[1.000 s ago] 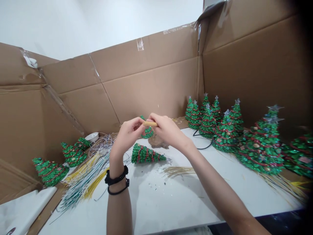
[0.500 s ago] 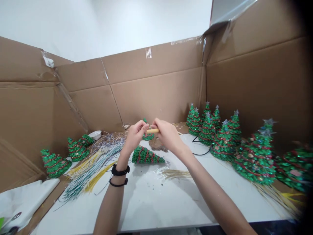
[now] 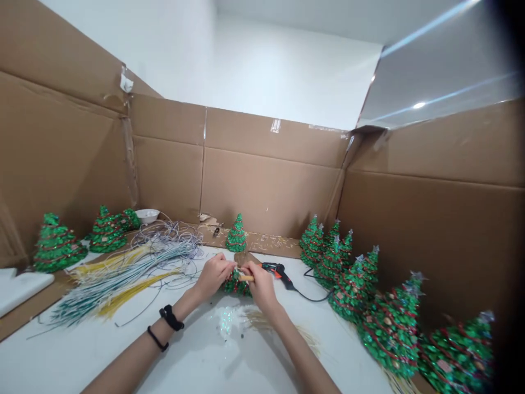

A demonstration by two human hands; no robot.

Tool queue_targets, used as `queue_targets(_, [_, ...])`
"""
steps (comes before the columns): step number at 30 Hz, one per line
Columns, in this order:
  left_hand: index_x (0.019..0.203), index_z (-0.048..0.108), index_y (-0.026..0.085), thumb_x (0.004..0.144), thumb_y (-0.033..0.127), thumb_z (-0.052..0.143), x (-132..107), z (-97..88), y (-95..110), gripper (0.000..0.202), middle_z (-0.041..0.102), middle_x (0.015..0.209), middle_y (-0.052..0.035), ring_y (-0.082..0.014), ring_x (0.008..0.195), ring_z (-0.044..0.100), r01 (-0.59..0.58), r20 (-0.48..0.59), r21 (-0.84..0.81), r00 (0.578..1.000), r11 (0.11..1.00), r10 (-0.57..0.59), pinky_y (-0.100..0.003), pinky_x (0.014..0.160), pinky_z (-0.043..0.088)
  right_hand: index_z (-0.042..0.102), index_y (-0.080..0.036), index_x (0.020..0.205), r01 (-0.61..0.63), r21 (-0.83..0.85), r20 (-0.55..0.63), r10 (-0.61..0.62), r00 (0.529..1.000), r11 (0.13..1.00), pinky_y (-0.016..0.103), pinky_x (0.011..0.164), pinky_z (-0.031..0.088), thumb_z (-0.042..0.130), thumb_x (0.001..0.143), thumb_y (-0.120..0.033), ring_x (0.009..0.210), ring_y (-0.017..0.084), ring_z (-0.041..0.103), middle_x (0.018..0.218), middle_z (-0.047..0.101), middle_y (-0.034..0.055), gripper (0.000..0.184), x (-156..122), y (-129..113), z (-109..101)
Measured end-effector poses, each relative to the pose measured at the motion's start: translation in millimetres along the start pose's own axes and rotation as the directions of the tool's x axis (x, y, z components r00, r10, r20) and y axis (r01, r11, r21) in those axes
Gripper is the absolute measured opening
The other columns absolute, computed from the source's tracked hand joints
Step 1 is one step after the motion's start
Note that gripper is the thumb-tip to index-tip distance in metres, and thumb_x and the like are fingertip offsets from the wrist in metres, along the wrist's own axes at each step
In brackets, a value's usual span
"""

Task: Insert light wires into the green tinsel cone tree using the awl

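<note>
Near the middle of the white table top (image 3: 192, 355), a small green tinsel tree (image 3: 235, 285) lies on its side between the two hands, with a pale wooden dowel (image 3: 246, 277) projecting from it toward the right. The left hand (image 3: 214, 275) is curled and closed against the tree's left side, its fingers wrapped over the tinsel. The right hand (image 3: 261, 285) is drawn together into a pinch on the dowel, thumb and fingertips meeting around it, though the exact finger placement is partly hidden. Handling: the tree appears light and fairly stiff, but its glossy surface is probably slippery and its small ornaments fragile, so the dowel offers the surest hold, with the tinsel body only lightly supported. Just beyond the right hand lies a black and orange hot glue gun (image 3: 276, 271), its black cord (image 3: 315, 298) trailing right. A standing small tree (image 3: 237, 237) rises on the far side of the hands. To the left lie bundles of wire-stemmed tinsel (image 3: 123, 284) in white, green and yellow, with a white bowl (image 3: 147, 216) beyond them. Finished trees (image 3: 389, 328) stand in a group along the right side, and brown cardboard walls (image 3: 262, 191) enclose the far side of the work area.
</note>
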State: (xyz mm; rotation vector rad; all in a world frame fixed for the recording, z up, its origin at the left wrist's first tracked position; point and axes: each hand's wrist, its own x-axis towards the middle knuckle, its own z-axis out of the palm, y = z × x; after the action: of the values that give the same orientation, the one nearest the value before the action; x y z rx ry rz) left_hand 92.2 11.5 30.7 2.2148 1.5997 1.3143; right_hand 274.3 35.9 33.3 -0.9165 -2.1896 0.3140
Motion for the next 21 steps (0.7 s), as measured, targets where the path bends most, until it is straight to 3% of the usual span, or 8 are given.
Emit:
queue_targets(2, [0.058,0.055,0.019,0.089,0.034,0.035,-1,-9.7,-15,0.039,0.052,0.066,-0.0034,-0.0195,0.075,0.049,0.033,-0.113,-0.047,0.993,0.998,-0.038,-0.03,0.073,0.035,0.066,-0.02,0.082,-0.034,0.048,0.026,0.033,0.999,0.998,0.023,0.066,0.04,0.045,0.086,-0.018,0.076,0.017,0.063,0.082,0.071,0.003,0.021,-2,2,2])
queue_targets(4, [0.058,0.054,0.019,0.088,0.038,0.035,1,-21.0,-34,0.04,0.05,0.06,-0.0014,-0.0171,0.065,0.047,0.15,-0.237,-0.158,0.954,0.976,-0.185,-0.029,0.067,0.036,0.068,-0.02,0.082,-0.073,0.064,0.059,0.07,0.996,0.995,0.023,0.068,0.041,0.049,0.083,-0.017,0.079,0.018,0.063,0.085,0.072,0.0032,0.02,-3,5,3])
queue_targets(5, [0.057,0.052,0.019,0.087,0.041,0.035,2,-26.3,-43,0.041,0.045,0.053,0.0008,-0.015,0.056,0.043,0.228,-0.234,-0.247,0.929,0.942,-0.286,-0.028,0.061,0.035,0.069,-0.02,0.083,-0.096,0.062,0.075,0.091,0.993,0.993,0.023,0.068,0.041,0.05,0.082,-0.017,0.08,0.019,0.063,0.087,0.073,0.0033,0.019,-4,7,4])
queue_targets(7, [0.055,0.051,0.019,0.084,0.048,0.037,4,-34.5,-59,0.044,0.041,0.045,0.0029,-0.0118,0.044,0.038,0.401,-0.006,-0.449,0.892,0.798,-0.451,-0.026,0.05,0.03,0.07,-0.02,0.085,-0.135,0.043,0.1,0.13,0.986,0.99,0.023,0.068,0.04,0.052,0.08,-0.016,0.08,0.019,0.063,0.087,0.073,0.0029,0.02,-4,11,7])
queue_targets(9, [0.056,0.053,0.017,0.077,0.049,0.045,4,-38.9,-68,0.039,0.047,0.046,0.002,-0.0113,0.043,0.041,0.533,0.287,-0.543,0.844,0.649,-0.454,-0.025,0.047,0.03,0.07,-0.021,0.087,-0.168,0.008,0.119,0.166,0.979,0.986,0.023,0.063,0.038,0.053,0.078,-0.016,0.076,0.018,0.063,0.083,0.073,0.0021,0.02,-4,12,9])
queue_targets(10, [0.057,0.054,0.016,0.073,0.046,0.051,4,-39.7,-71,0.034,0.05,0.048,0.0014,-0.0117,0.045,0.044,0.565,0.374,-0.559,0.825,0.607,-0.424,-0.024,0.048,0.031,0.07,-0.021,0.088,-0.18,-0.012,0.125,0.18,0.976,0.984,0.022,0.061,0.037,0.054,0.078,-0.016,0.074,0.018,0.063,0.081,0.073,0.0016,0.02,-4,12,10])
queue_targets(15, [0.065,0.058,0.015,0.062,0.024,0.058,0,-34.3,-68,0.01,0.058,0.062,0.0018,-0.012,0.06,0.051,0.543,0.401,-0.618,0.84,0.569,-0.365,-0.023,0.061,0.04,0.07,-0.021,0.088,-0.188,-0.084,0.148,0.199,0.969,0.979,0.022,0.06,0.034,0.053,0.078,-0.016,0.074,0.017,0.063,0.079,0.072,0.0018,0.02,-6,8,12])
queue_targets(21, [0.074,0.066,0.013,0.061,0.015,0.053,-4,-22.2,-61,0.018,0.067,0.074,-0.0047,-0.0159,0.072,0.056,0.576,0.49,-0.649,0.816,0.497,-0.305,-0.026,0.068,0.042,0.07,-0.021,0.087,-0.216,-0.114,0.138,0.231,0.963,0.97,0.023,0.057,0.033,0.056,0.079,-0.021,0.072,0.018,0.063,0.077,0.072,0.0034,0.016,-1,13,9])
